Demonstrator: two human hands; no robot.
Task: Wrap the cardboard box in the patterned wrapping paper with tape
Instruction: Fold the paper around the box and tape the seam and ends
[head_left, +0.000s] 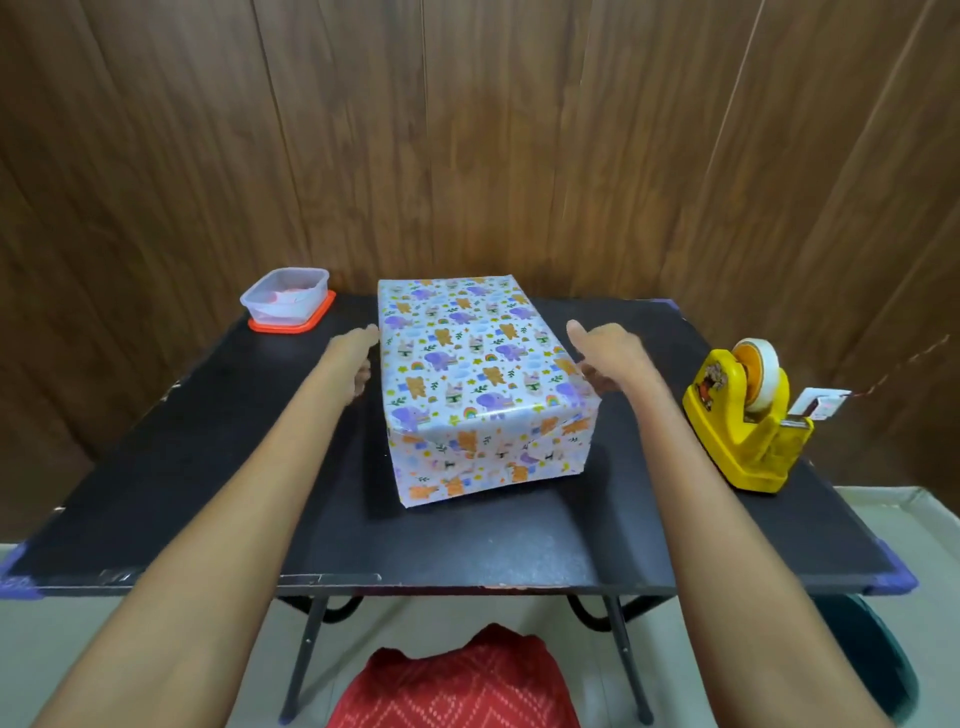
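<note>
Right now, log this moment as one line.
wrapped box: on table | left hand: beside left side | right hand: at right edge | tape dispenser: apart

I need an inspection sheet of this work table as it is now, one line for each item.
Surface: black folding table, purple guards on the near corners.
Job's things: wrapped box lies in the middle, patterned paper covers every visible face; yellow tape dispenser with a roll stands at the right.
Clutter: clear plastic container on an orange lid, far left corner.
Hands: left hand at the box's left side, right hand at its right side, fingers relaxed; no tape held.
Cables: thin reddish cord at the right edge; its use cannot be told.
Surroundings: wood-panel wall behind; red cloth below the table's near edge.
</note>
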